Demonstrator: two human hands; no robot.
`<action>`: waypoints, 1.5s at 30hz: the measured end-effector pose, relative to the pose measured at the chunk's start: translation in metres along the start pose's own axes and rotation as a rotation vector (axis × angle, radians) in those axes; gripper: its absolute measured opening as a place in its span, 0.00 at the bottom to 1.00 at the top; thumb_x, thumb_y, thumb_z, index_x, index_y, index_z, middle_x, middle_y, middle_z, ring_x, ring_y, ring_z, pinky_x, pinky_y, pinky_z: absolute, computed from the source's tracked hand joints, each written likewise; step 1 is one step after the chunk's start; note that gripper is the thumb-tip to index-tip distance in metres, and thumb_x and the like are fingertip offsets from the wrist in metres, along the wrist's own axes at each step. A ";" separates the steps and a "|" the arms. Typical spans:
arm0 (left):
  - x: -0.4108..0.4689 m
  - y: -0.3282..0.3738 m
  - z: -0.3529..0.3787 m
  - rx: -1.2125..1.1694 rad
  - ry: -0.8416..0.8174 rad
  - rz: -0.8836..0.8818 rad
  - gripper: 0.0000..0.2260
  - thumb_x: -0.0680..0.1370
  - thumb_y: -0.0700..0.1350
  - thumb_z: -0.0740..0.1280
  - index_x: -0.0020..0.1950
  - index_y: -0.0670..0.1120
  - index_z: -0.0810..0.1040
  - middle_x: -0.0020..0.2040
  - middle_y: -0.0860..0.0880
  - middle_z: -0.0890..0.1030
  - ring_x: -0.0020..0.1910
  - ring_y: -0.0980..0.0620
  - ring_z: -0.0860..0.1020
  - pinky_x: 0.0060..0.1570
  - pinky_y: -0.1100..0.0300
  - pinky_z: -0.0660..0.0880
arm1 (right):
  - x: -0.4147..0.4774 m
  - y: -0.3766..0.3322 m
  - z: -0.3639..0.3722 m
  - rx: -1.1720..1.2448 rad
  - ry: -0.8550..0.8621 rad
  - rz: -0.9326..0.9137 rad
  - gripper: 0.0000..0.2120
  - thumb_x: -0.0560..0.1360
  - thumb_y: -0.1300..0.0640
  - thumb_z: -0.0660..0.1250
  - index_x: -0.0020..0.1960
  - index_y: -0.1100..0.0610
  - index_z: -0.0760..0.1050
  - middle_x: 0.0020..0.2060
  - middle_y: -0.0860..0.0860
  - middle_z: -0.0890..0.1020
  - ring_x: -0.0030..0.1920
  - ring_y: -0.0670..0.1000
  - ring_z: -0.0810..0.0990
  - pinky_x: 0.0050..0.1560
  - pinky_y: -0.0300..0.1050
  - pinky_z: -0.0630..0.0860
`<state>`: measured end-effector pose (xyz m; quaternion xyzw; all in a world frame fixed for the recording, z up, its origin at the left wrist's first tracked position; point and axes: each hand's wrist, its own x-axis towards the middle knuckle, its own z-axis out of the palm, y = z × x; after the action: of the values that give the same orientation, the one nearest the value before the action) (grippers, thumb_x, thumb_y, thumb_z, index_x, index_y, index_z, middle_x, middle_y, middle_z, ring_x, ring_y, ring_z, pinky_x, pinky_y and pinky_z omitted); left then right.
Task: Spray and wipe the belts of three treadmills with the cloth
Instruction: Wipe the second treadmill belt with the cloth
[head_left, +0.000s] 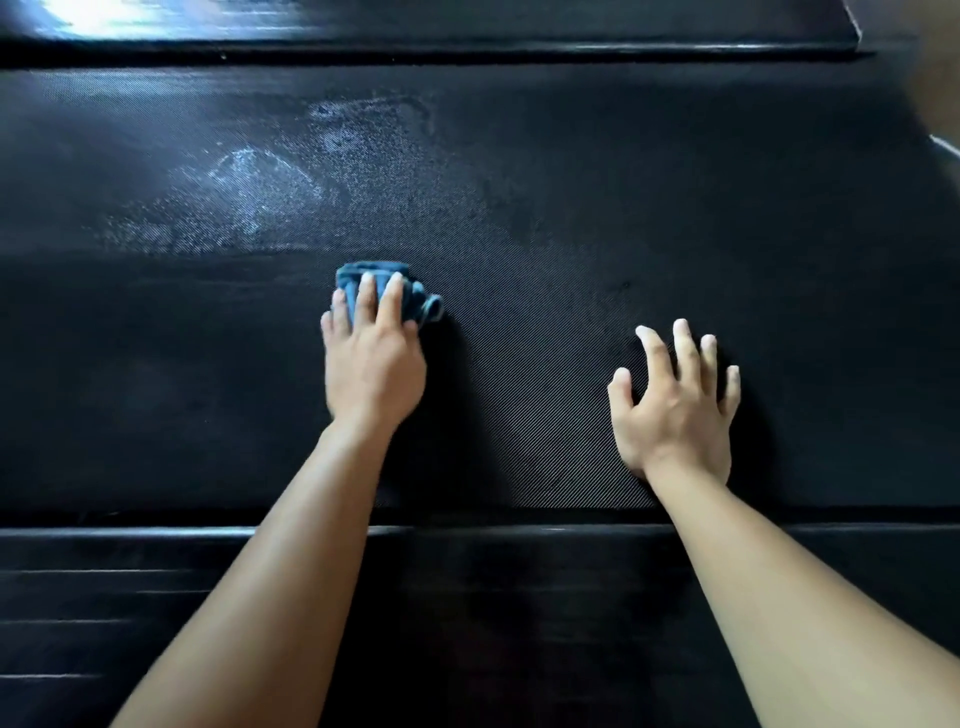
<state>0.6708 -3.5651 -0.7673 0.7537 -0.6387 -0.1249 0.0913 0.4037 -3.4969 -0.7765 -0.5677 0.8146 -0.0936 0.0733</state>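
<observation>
A black textured treadmill belt (545, 218) fills the view and runs left to right. A wet patch of spray (291, 182) shines on it at the upper left of centre. A bunched blue cloth (410, 293) lies on the belt near the middle, and my left hand (371, 358) presses it down with its fingers over the top. To the right, my right hand (675, 402) rests on the belt with spread fingers and holds nothing. No spray bottle is in view.
A black side rail (156, 535) borders the belt on my side, with ribbed black deck (104, 623) below it. Another rail (467, 49) runs along the far side. A pale blurred edge (943, 145) shows at the upper right.
</observation>
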 end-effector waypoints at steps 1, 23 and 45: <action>0.013 0.014 0.003 0.006 -0.001 0.021 0.24 0.83 0.50 0.56 0.80 0.52 0.58 0.81 0.46 0.56 0.79 0.39 0.51 0.77 0.45 0.47 | 0.000 0.000 0.000 0.001 -0.002 0.000 0.26 0.78 0.41 0.53 0.76 0.43 0.59 0.79 0.50 0.54 0.79 0.54 0.48 0.77 0.58 0.42; -0.039 -0.001 0.002 -0.038 -0.032 0.062 0.24 0.83 0.49 0.59 0.79 0.52 0.61 0.81 0.46 0.58 0.80 0.40 0.52 0.78 0.45 0.48 | 0.000 0.001 0.002 0.006 0.029 -0.006 0.26 0.78 0.42 0.55 0.75 0.44 0.61 0.79 0.51 0.56 0.79 0.55 0.50 0.77 0.59 0.43; -0.074 -0.009 0.006 -0.002 -0.057 0.232 0.24 0.81 0.52 0.55 0.77 0.51 0.66 0.79 0.46 0.63 0.78 0.38 0.58 0.76 0.42 0.53 | 0.001 0.002 0.003 0.011 0.032 -0.009 0.26 0.78 0.42 0.55 0.75 0.44 0.61 0.79 0.51 0.56 0.79 0.56 0.51 0.77 0.60 0.44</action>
<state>0.6664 -3.4901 -0.7700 0.6708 -0.7238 -0.1357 0.0877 0.4022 -3.4977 -0.7796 -0.5695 0.8125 -0.1074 0.0632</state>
